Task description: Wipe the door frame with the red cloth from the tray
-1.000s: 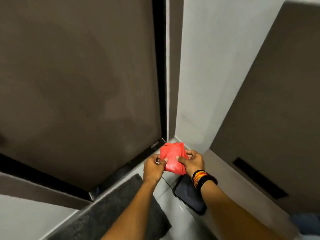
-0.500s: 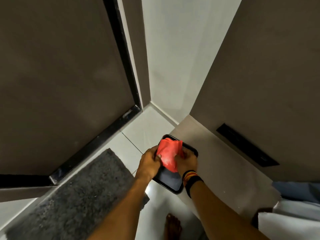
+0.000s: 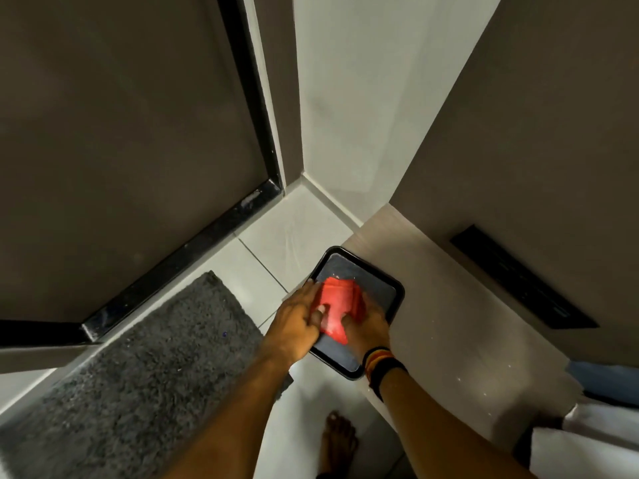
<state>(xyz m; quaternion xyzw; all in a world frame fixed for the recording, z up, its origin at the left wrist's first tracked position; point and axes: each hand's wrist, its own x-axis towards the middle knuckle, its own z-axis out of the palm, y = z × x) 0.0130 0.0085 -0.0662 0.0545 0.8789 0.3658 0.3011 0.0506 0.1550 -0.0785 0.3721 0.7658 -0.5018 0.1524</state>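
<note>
dark door with black door frame up and left of the grip. grey mat lower left. black tray directly beneath, on a pale ledge. folded red cloth over the tray, pinched between left hand and right hand.

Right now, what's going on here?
A person is bent over a black tray sitting on a low beige ledge in the corner by the door. Both hands are on a folded red cloth over the tray: the left hand grips its left edge, the right hand its right. The black door frame stands untouched to the left, beside a grey mat.
</note>
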